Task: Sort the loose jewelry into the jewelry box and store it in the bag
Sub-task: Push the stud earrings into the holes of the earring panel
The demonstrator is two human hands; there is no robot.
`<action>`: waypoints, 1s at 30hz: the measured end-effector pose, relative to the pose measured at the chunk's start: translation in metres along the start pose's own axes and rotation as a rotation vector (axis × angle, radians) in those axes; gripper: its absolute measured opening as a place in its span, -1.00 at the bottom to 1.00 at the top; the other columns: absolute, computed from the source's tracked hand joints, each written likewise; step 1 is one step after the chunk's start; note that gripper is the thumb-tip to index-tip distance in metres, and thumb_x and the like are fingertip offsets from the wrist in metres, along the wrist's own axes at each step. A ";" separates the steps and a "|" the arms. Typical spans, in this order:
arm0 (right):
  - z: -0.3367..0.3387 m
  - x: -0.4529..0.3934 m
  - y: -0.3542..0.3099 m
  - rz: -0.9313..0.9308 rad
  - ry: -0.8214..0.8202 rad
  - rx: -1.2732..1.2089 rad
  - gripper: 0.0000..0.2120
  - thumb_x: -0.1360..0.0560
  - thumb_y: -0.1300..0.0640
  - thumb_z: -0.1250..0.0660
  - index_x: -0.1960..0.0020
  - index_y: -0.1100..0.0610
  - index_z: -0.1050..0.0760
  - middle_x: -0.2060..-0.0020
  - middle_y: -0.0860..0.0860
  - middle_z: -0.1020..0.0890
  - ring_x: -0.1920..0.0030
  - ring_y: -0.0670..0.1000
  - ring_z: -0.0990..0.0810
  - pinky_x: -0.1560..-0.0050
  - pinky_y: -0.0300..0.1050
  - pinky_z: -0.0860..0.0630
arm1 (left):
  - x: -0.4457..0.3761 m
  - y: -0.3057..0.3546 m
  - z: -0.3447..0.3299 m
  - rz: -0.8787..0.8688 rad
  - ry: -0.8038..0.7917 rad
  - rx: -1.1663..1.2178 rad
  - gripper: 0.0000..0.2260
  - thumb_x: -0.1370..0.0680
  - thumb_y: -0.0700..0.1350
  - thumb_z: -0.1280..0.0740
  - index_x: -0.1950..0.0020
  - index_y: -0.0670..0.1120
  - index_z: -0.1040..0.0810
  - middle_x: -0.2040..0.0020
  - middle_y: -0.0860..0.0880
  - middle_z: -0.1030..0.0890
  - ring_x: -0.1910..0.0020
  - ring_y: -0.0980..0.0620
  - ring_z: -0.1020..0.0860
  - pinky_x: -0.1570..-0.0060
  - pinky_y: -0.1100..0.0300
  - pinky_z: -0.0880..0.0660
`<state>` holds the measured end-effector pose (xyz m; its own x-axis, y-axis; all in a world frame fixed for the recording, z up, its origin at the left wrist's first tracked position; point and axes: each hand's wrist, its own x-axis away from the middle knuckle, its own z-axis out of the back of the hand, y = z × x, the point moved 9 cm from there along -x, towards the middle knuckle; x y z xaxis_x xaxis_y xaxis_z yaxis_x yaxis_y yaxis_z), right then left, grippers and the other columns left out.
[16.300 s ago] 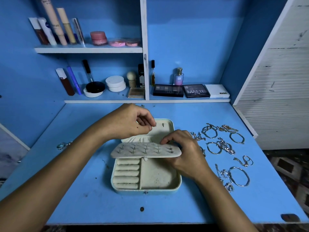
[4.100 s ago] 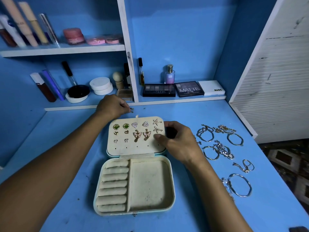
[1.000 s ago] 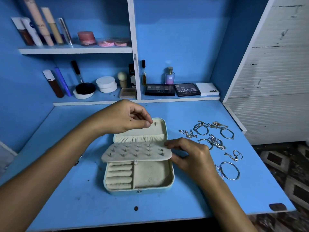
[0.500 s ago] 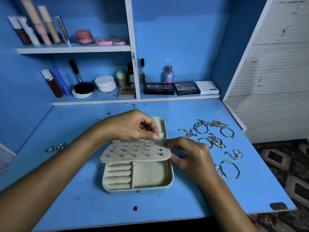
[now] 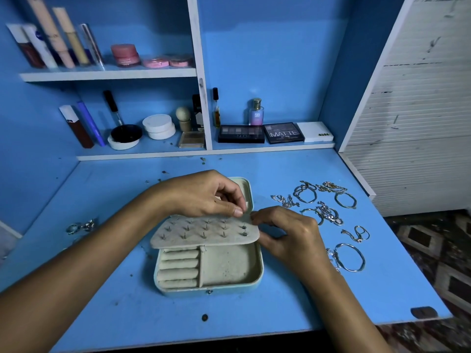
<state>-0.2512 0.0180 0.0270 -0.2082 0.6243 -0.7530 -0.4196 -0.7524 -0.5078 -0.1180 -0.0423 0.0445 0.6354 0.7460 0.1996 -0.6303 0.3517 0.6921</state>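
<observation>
Right grip now nearer left grip

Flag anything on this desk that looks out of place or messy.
A few rings lie alone at the desk's left edge, far from the bracelets heaped right of the box. Small dark bits are scattered behind the box.

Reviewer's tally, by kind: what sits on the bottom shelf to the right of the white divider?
Dark eyeshadow palettes: 2
White case: 1
Perfume bottle: 1
Thin dark-capped vial: 1
Total: 5
</observation>
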 end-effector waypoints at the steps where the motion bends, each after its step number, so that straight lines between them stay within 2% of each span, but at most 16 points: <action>1: 0.000 0.000 0.001 -0.004 0.001 0.003 -0.86 -0.45 0.16 -0.52 0.14 0.23 -0.65 0.16 -0.01 -0.70 0.14 -0.10 -0.68 0.17 -0.14 -0.60 | 0.000 0.001 -0.001 -0.005 -0.002 -0.004 -0.96 -0.53 -0.07 -0.45 0.05 0.07 -0.66 0.10 0.19 -0.68 0.06 0.22 -0.62 -0.01 0.36 -0.48; 5: 0.001 0.000 0.000 -0.007 0.006 0.013 -0.88 -0.41 0.19 -0.55 0.14 0.22 -0.65 0.17 -0.02 -0.71 0.14 -0.10 -0.69 0.16 -0.16 -0.60 | -0.001 0.002 -0.003 -0.011 -0.006 -0.021 -0.94 -0.53 -0.06 -0.44 0.02 0.01 -0.67 0.10 0.17 -0.68 0.07 0.23 -0.61 0.01 0.40 -0.47; 10: 0.002 -0.001 -0.001 -0.020 0.004 0.007 -0.86 -0.46 0.11 -0.50 0.14 0.20 -0.65 0.17 -0.04 -0.71 0.13 -0.14 -0.67 0.10 -0.27 -0.58 | -0.003 0.003 -0.004 -0.024 -0.016 -0.035 -0.93 -0.53 -0.06 -0.45 0.02 -0.01 -0.68 0.09 0.15 -0.69 0.06 0.18 -0.62 0.00 0.37 -0.48; 14: 0.002 -0.001 -0.002 -0.019 0.005 0.014 -0.88 -0.41 0.18 -0.55 0.15 0.21 -0.65 0.18 -0.03 -0.71 0.14 -0.13 -0.68 0.12 -0.25 -0.58 | -0.004 0.001 -0.005 -0.016 -0.013 -0.030 -0.92 -0.53 -0.06 -0.44 0.01 -0.02 -0.68 0.09 0.15 -0.69 0.06 0.17 -0.62 -0.02 0.32 -0.50; 30: 0.002 -0.001 -0.002 -0.017 0.004 0.028 -0.87 -0.40 0.17 -0.56 0.15 0.21 -0.66 0.17 -0.04 -0.72 0.12 -0.13 -0.68 0.12 -0.23 -0.59 | -0.005 -0.003 -0.006 0.019 -0.050 -0.043 -0.89 -0.50 -0.02 -0.46 0.01 0.00 -0.69 0.10 0.22 -0.68 0.07 0.28 -0.61 0.03 0.44 -0.45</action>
<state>-0.2520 0.0194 0.0296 -0.1978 0.6359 -0.7460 -0.4472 -0.7358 -0.5086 -0.1221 -0.0441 0.0375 0.6436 0.7242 0.2478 -0.6605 0.3619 0.6579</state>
